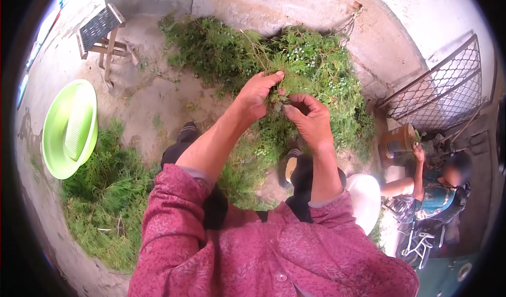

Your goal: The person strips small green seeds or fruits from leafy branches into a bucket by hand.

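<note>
My left hand (258, 92) is closed around an evergreen sprig (278, 98) with flat, scaly leaves, held in front of me. From the other side, my right hand (313, 122) pinches the lower part of that sprig between thumb and fingers. Beyond both hands lies a large heap of cut evergreen branches (321, 54), some bearing small pale berries, against the base of the wall. The heap spreads down toward my feet. Exactly where the sprig ends and the heap begins is hard to see.
At left, a second pile of green sprigs (110, 207) lies beside a lime-green basin (51, 139). A small woven-top stool (100, 28) stands behind. To the right are a bucket (398, 140), a metal mesh panel (437, 86), a white rounded object (365, 199) and a seated person (435, 194).
</note>
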`<state>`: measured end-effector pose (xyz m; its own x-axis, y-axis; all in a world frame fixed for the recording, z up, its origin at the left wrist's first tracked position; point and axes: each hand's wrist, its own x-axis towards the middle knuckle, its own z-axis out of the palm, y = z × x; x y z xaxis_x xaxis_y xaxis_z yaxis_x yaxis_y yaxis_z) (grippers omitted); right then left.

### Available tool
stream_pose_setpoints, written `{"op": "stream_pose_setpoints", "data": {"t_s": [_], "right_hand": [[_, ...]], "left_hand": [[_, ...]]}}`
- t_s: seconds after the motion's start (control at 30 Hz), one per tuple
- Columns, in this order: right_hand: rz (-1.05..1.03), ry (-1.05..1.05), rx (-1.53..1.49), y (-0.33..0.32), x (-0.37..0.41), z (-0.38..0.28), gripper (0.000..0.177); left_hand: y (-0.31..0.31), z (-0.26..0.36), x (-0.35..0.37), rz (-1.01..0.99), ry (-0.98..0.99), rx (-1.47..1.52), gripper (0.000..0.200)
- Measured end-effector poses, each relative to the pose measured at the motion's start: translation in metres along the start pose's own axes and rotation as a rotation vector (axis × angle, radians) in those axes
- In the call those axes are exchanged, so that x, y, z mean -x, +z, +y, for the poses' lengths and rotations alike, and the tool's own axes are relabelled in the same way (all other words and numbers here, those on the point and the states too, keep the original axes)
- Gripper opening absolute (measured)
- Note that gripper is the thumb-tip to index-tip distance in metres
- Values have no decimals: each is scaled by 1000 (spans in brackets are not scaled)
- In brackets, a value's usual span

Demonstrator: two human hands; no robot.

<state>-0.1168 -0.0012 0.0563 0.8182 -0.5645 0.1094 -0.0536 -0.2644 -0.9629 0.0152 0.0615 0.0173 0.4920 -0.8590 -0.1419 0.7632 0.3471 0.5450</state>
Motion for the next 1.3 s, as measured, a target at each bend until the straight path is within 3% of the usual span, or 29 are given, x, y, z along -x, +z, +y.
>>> {"op": "stream_pose_setpoints", "data": {"t_s": [0.33,0.43,0.5,0.63,0.7,0.77,0.9,0.93,0.97,1.0,1.07,1.13,1.27,1.3], "right_hand": [[43,20,-223,2,4,7,10],[64,-81,-57,3,5,5,9],[-3,-84,417,-4,5,4,13],[-75,-50,515,-15,4,16,16],[-141,327,94,-17,6,22,14],[-123,389,11,-20,10,31,13],[-17,499,-282,-21,19,30,11],[-15,498,-282,-26,23,37,11],[-81,549,-471,-34,29,50,10],[-148,596,-660,-40,35,60,9],[-50,621,-766,-45,52,68,11],[61,655,-879,-47,56,68,15],[2,382,-837,-42,38,31,8],[-1,343,-670,-36,33,24,11]], "left_hand": [[7,-3,8,-24,0,-32,10],[4,-4,4,-12,-25,-52,11],[1,-7,3,-19,-60,-25,11],[5,-13,9,49,-102,-85,11],[2,-18,10,27,-114,-143,11],[5,-22,15,44,-116,-253,12],[12,-20,20,-10,-123,-203,15],[24,-7,29,119,-161,-223,15],[28,0,35,249,-198,-242,15],[12,4,20,173,-94,-141,15],[1,10,6,76,58,5,11],[4,4,10,126,35,-55,10],[3,-8,10,195,-36,-192,8],[4,-7,10,191,-32,-193,8]]}}
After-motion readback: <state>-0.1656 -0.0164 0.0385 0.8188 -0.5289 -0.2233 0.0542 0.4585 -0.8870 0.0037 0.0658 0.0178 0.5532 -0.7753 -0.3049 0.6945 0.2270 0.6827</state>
